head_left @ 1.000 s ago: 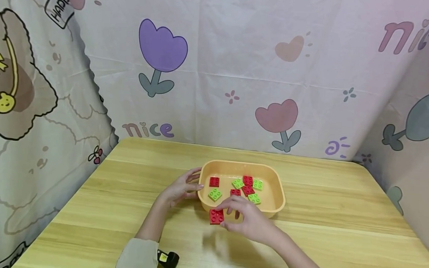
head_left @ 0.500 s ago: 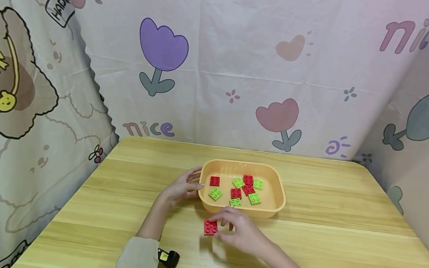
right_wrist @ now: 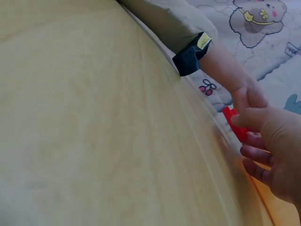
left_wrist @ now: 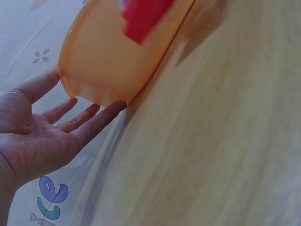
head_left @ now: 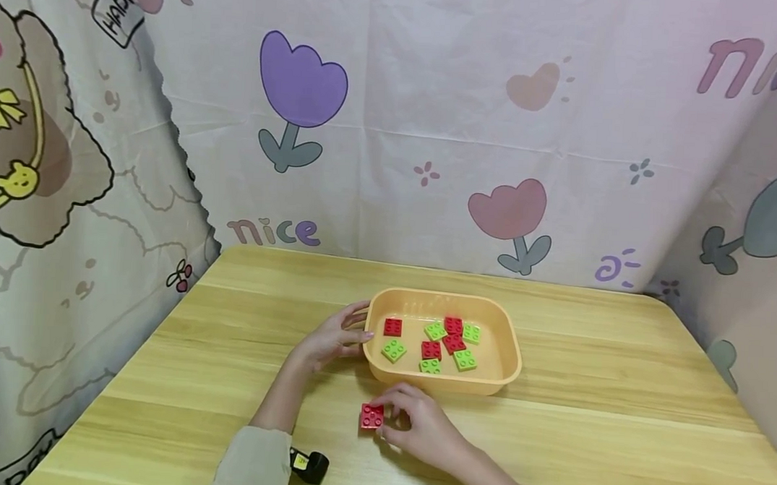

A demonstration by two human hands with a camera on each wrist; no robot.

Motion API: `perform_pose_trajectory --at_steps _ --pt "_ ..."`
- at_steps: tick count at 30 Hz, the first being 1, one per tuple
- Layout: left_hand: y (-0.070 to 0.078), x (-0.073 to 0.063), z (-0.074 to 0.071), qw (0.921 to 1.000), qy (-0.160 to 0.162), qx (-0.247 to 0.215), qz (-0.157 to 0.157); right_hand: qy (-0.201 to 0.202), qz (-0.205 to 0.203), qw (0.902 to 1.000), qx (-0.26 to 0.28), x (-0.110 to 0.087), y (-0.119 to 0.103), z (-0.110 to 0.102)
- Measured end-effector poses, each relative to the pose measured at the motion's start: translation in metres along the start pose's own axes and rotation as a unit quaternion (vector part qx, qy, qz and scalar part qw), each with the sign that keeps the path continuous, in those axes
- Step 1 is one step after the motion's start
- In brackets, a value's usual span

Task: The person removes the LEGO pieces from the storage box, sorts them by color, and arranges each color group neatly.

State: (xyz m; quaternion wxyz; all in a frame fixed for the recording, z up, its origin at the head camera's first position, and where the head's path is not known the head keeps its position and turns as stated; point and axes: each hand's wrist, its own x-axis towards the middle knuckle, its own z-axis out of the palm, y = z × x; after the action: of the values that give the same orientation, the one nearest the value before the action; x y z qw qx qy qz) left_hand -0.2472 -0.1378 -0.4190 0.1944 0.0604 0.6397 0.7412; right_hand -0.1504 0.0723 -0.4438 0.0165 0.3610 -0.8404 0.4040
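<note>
A red toy building brick point(head_left: 372, 416) with studs on top is pinched between the thumb and fingers of my right hand point(head_left: 422, 428), low over the table in front of the bin. In the right wrist view the same red brick point(right_wrist: 234, 123) shows partly behind the thumb. My left hand point(head_left: 332, 339) rests against the left end of the orange plastic bin point(head_left: 444, 384). In the left wrist view the left hand point(left_wrist: 47, 127) has its fingers extended, fingertips at the bin wall point(left_wrist: 108, 70). Inside the bin lie several red bricks point(head_left: 393, 327) and lime-green bricks point(head_left: 393, 350).
The wooden table point(head_left: 616, 397) spans the lower view, backed by a printed cloth point(head_left: 421, 92) with flowers. A black wrist device point(head_left: 309, 467) sits at the left sleeve point(head_left: 255, 461).
My right hand has carried the red brick from the bin's front edge toward the person and slightly left, lower to the table. The left hand stays at the bin's end.
</note>
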Motion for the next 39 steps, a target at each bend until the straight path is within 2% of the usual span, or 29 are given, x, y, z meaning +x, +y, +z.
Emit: perform_pose_trajectory --at_steps 9,19,39 --pt "-0.001 0.001 -0.002 0.9997 -0.023 0.001 0.009 0.023 -0.012 0.9993 -0.029 0.003 0.008 0.01" --pt "-0.001 0.001 -0.001 0.9999 -0.015 0.002 0.006 0.032 -0.001 0.9975 -0.063 0.003 0.011 0.013" --pt "0.001 0.001 -0.001 0.9999 -0.01 -0.002 0.002 0.016 0.014 0.9987 -0.046 0.003 0.01 0.011"
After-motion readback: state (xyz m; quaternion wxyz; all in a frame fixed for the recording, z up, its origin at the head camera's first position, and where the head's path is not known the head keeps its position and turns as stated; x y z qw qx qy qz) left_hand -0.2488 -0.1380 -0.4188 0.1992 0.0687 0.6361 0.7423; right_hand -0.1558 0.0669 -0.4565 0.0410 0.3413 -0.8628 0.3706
